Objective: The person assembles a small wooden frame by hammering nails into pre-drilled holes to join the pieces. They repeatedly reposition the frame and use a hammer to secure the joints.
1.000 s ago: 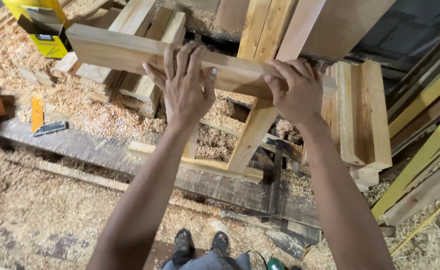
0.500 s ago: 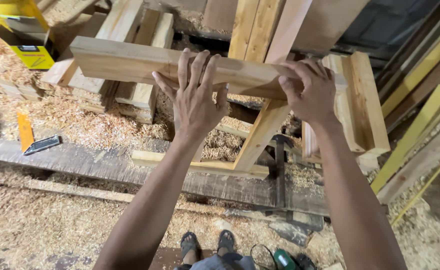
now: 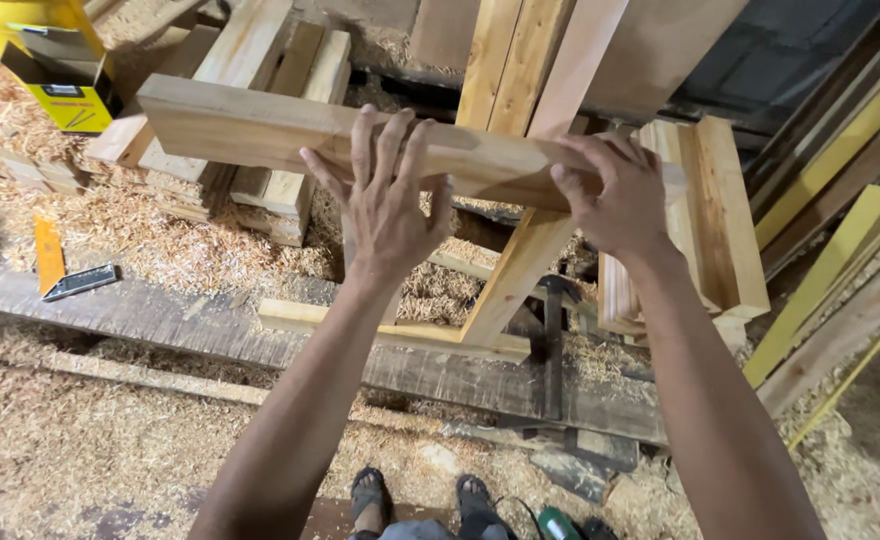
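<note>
A long pale wooden plank is held level in the air above the sawdust-strewn floor, its near edge steadied by the flat, splayed left hand and its right end gripped by the right hand.

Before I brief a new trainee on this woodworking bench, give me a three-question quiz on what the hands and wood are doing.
1. True or false: both hands rest on the same pale wooden plank.
2. What lies on the dark beam at far left? A) a try square B) a hammer C) a drill
3. What loose material covers the floor?

Key:
1. True: the left hand lies flat with fingers spread, the right hand curls over the plank's top edge.
2. A, the try square with an orange blade.
3. Sawdust and wood shavings.
</note>
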A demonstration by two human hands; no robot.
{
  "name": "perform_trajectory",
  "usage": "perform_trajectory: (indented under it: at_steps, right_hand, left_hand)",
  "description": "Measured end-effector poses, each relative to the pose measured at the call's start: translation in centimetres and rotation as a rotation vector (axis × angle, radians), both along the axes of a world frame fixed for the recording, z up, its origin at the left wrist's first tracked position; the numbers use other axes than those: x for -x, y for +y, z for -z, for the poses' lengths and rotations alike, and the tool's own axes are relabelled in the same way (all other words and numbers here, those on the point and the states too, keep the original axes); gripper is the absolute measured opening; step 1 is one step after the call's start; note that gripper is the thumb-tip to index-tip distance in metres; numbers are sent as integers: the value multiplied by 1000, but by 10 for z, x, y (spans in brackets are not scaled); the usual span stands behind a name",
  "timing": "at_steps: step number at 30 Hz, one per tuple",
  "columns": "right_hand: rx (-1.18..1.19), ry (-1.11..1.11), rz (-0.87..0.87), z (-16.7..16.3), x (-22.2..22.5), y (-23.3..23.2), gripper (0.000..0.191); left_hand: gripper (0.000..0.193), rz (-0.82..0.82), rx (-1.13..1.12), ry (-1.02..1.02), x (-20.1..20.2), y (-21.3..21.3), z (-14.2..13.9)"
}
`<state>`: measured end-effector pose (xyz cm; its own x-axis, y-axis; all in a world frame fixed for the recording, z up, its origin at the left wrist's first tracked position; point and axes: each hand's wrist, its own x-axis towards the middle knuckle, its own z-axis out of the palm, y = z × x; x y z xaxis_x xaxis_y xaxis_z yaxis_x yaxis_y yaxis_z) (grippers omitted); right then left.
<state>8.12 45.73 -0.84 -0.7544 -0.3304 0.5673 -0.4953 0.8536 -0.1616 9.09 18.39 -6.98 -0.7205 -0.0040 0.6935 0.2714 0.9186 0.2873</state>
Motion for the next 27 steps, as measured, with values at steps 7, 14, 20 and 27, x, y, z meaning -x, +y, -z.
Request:
perform_trajectory:
  at_steps: [7, 14, 20, 27]
  right_hand:
    - [-98, -424, 17, -47, -13, 11, 42]
    - [-203, -816, -184, -84, -15, 32, 47]
    - [-149, -982, -716, -66, 15, 46, 44]
    - [-66, -1261, -1057, -26, 15, 10, 42]
  left_hand:
    - [54, -174, -123, -39, -18, 33, -1]
    - [60, -417, -454, -80, -56, 84, -15]
    - [85, -188, -862, 329, -90, 108, -19]
    - [79, -62, -990, 366, -140, 104, -8]
